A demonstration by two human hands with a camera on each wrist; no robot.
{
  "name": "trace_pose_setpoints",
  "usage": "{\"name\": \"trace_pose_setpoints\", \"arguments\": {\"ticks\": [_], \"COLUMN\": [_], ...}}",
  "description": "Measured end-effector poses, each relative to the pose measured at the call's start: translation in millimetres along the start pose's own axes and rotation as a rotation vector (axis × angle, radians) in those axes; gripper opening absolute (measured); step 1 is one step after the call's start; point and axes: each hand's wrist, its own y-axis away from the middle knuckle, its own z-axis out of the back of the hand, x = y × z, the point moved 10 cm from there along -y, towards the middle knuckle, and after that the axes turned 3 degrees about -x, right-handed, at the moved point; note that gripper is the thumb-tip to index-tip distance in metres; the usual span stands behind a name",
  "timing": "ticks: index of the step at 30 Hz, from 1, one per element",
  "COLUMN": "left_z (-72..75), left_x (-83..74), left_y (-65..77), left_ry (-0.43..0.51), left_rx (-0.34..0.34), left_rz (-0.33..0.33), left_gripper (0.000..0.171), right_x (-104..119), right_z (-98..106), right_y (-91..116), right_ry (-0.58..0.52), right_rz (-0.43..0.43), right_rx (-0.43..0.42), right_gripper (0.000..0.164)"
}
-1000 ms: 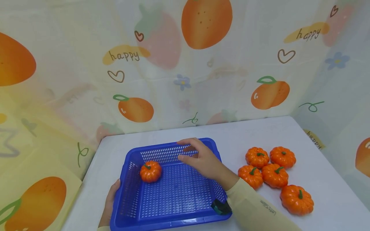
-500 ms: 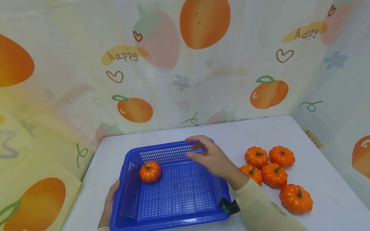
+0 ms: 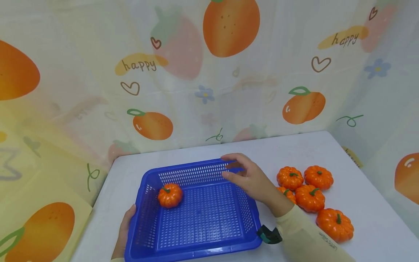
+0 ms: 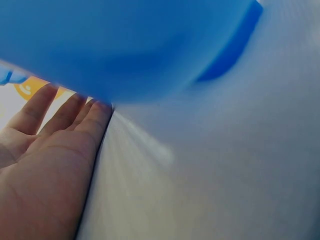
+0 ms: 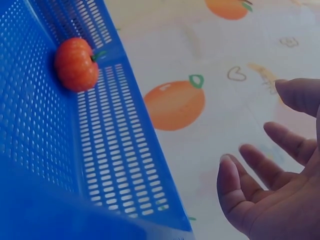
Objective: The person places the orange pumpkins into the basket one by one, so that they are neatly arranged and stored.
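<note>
A blue plastic basket (image 3: 200,251) with slotted walls stands on the table in the head view. One small orange pumpkin (image 3: 170,195) with a green stem sits inside, near its left wall; the right wrist view shows this pumpkin (image 5: 76,65) too. My left hand (image 3: 125,229) is at the basket's outer left side, its fingers fairly straight and touching it; in the left wrist view they reach up to the blue underside of the rim. Over the basket's right side hovers my right hand (image 3: 250,178), fingers spread and loosely bent, holding nothing.
Several more orange pumpkins (image 3: 310,198) lie grouped on the white table (image 3: 262,149) to the right of the basket, one partly hidden by my right forearm. A fruit-printed cloth (image 3: 229,109) hangs behind the table. A dark strap (image 3: 269,234) shows beside the right sleeve.
My right hand has moved to the right, from over the basket's middle toward its right wall. The left hand, the basket and the pumpkin inside stay in place.
</note>
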Motion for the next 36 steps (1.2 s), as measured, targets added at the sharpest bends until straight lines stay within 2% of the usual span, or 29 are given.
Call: {"name": "trace_pose_setpoints", "arguments": {"ticks": [8,12,19,29,36], "left_z": [4.6,4.1,3.6,2.6,3.6], "left_x": [3.2,3.4,1.7,2.2,2.8], "left_y": [2.4,2.5,0.0,0.2,0.2], "left_ry": [0.027,0.035,-0.010,0.024,0.024], "left_rx": [-0.073,-0.059,-0.023,-0.013,-0.027], "left_rz": [0.029,0.036,0.005,0.005,0.015], "left_gripper": [0.058,0.060,0.060,0.061,0.059], "right_x": [-2,-4,-7,-15,-18], "right_z": [12,18,30,43,58], "right_y": [10,16,25,35,46], "right_ry": [0.028,0.045,0.071,0.110,0.127], "right_rz": [-0.016,-0.042,-0.058,-0.049,-0.062], "right_rx": [-0.018,-0.024,-0.050,-0.046,-0.087], "right_gripper": [0.048,0.049,0.048,0.047,0.047]}}
